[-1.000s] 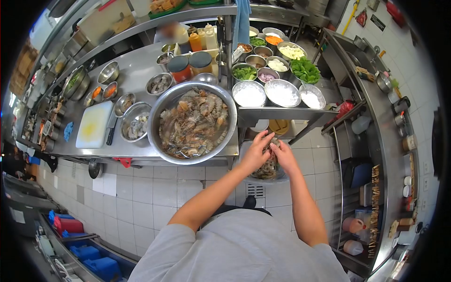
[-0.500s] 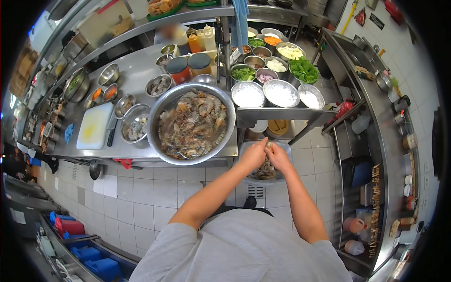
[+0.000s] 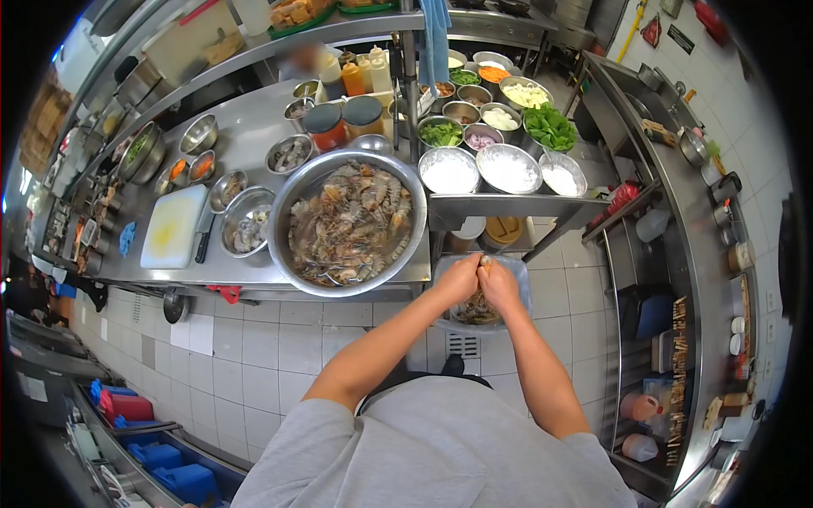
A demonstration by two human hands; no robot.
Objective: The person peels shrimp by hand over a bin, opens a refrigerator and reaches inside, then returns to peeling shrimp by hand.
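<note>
My left hand and my right hand are closed together around one shrimp, of which only a small part shows between the fingers. Both are above a clear plastic bin on the floor, where brownish shrimp shells and heads lie. To the left, a big metal basin at the counter's edge is full of whole shrimp in liquid. Beside it, a smaller steel bowl contains pale peeled shrimp.
A white cutting board and a knife lie on the steel counter. Bowls of white powder and chopped vegetables stand ahead. A steel shelf unit runs along the right; blue containers sit lower left.
My hands have drawn closer together around the shrimp, covering more of it. The whole view has shifted very slightly; the bowls and basin stay in place.
</note>
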